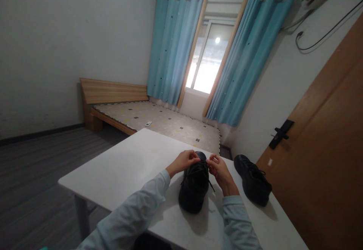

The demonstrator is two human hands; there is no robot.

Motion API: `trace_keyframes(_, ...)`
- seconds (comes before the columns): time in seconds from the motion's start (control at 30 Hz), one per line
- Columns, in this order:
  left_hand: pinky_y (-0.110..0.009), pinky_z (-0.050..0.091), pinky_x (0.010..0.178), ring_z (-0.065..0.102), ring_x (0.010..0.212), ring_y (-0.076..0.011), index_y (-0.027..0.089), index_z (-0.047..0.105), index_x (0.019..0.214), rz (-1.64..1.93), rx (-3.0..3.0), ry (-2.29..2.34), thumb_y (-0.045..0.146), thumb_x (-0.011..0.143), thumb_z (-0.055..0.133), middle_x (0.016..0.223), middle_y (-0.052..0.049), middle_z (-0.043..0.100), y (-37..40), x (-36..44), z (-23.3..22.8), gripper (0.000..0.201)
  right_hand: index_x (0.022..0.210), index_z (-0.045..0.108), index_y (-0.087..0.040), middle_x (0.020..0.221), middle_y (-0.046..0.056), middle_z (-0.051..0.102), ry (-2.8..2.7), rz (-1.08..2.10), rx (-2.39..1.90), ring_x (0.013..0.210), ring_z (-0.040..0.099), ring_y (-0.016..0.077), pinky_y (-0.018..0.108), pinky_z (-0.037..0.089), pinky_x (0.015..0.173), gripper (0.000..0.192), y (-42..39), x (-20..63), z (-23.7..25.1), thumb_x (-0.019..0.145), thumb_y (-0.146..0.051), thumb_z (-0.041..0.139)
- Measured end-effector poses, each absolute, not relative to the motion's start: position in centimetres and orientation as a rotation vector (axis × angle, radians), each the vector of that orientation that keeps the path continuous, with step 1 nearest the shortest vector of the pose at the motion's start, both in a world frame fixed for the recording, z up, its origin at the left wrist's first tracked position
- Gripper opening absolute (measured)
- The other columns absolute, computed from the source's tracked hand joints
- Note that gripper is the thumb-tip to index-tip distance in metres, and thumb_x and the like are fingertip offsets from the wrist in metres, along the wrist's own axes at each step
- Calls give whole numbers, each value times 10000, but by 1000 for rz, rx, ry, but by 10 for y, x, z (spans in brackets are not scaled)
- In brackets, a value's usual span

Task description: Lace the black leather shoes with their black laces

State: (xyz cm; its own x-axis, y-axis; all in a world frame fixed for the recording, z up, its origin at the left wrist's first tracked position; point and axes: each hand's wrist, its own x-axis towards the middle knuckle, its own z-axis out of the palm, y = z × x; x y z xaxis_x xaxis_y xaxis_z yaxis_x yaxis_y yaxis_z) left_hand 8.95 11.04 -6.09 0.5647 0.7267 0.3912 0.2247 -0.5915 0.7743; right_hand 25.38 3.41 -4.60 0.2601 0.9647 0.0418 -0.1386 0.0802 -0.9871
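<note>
A black lace-up leather shoe (194,185) is sitting on a white rectangular table (124,166), heel toward the wearer, toe pointing away. The left hand (183,161) and right hand (220,171) are pinching its thin laces; the fingertips are hiding the knot. A second black shoe (252,180) is lying nearby, right.

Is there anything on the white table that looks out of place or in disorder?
Nothing looks spilled or damaged. Two black shoes stand on the table: both hands, left hand and right hand, work at the laces of the near shoe. The second shoe stands apart to the right, angled differently.
</note>
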Motion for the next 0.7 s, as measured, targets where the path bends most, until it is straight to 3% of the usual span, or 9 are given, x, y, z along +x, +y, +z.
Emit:
trace_keyframes(0.47, -234, 364, 616, 529, 688, -146, 149, 575, 793, 877, 2149, 923, 332, 807, 510, 722, -10, 605, 109, 90, -61, 195, 684, 405, -213, 473, -95, 544, -990, 1030, -1119, 314, 308, 14, 133, 162, 324, 366, 39, 262, -52, 545, -217, 743)
trace_keyframes(0.7, -235, 361, 580, 472, 576, -113, 165, 465, 751, 813, 1877, 896, 341, 822, 441, 644, 41, 499, 109, 92, -66, 191, 681, 394, -215, 484, -76, 583, -999, 1014, -1133, 292, 268, 9, 129, 142, 297, 356, 39, 268, -55, 542, -222, 722)
